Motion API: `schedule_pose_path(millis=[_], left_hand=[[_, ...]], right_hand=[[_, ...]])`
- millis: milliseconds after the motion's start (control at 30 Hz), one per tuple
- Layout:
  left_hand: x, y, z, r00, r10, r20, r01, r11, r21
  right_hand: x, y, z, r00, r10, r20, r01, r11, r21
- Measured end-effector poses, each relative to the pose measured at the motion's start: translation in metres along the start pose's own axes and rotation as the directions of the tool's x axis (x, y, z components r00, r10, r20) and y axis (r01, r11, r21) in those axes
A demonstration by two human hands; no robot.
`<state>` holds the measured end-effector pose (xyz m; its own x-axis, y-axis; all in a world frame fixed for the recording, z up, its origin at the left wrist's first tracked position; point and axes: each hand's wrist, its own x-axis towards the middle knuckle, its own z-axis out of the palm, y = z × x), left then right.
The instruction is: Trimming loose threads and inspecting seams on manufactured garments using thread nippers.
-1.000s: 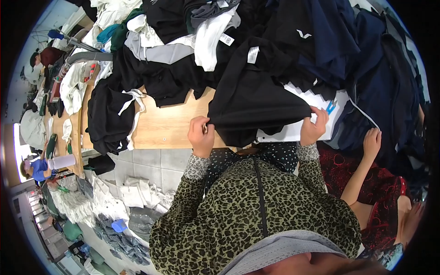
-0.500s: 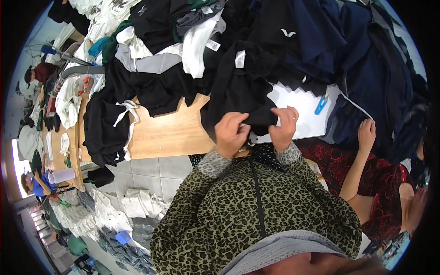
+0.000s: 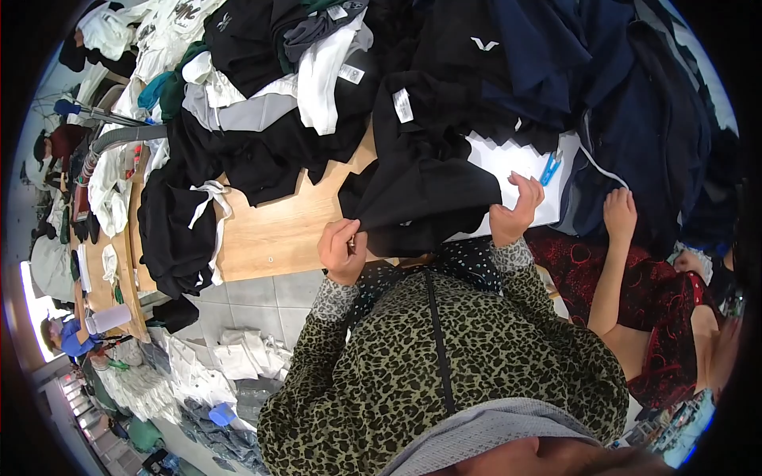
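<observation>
A black garment (image 3: 432,186) with a white label near its far end lies in front of me, its near edge stretched between my two hands. My left hand (image 3: 343,250) pinches that edge at its left corner. At the right corner my right hand (image 3: 514,213) grips the cloth with thumb and fingers, the fingers curled beside it. Underneath, a white board (image 3: 496,155) shows partly at the right. Blue thread snips (image 3: 551,166) lie on the board, just beyond my right hand.
Black, white and grey garments (image 3: 254,151) are heaped along the far side of the wooden table (image 3: 278,238). Dark navy garments (image 3: 643,143) pile up at the right, where another person's hand (image 3: 619,214) touches white cord. White bundles (image 3: 246,353) lie on the floor at left.
My hands have moved apart, the left one leftward and nearer me, the right one slightly rightward. The black garment's near edge is now spread wide between them.
</observation>
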<state>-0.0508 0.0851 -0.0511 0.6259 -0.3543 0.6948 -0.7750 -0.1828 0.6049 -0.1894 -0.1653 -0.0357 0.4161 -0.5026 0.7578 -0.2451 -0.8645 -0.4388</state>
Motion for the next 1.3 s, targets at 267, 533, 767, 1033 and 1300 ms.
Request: schedule_pose_path(millis=[267, 533, 767, 1033, 1300], left_hand=[[-0.003, 0.0, -0.003, 1.0, 0.004, 0.021, -0.004, 1.0, -0.015], [0.024, 0.01, -0.01, 0.774, -0.466, 0.429, 0.62, 0.697, -0.361], [0.023, -0.007, -0.003, 0.324, -0.686, 0.652, 0.804, -0.164, -0.572], [0.021, -0.008, 0.006, 0.262, -0.757, 0.599, 0.785, -0.194, -0.588], [0.02, -0.01, 0.005, 0.29, -0.735, 0.613, 0.772, -0.199, -0.604]], right_hand=[[-0.004, -0.004, -0.002, 0.999, 0.044, 0.027, -0.044, 0.999, 0.022], [0.007, 0.005, -0.009, 0.721, 0.147, 0.677, -0.559, 0.701, 0.443], [0.007, 0.005, 0.004, 0.231, 0.314, 0.921, -0.918, -0.242, 0.313], [0.003, 0.006, 0.008, 0.279, 0.35, 0.894, -0.854, -0.335, 0.398], [-0.002, 0.01, 0.009, 0.338, 0.362, 0.869, -0.825, -0.33, 0.459]])
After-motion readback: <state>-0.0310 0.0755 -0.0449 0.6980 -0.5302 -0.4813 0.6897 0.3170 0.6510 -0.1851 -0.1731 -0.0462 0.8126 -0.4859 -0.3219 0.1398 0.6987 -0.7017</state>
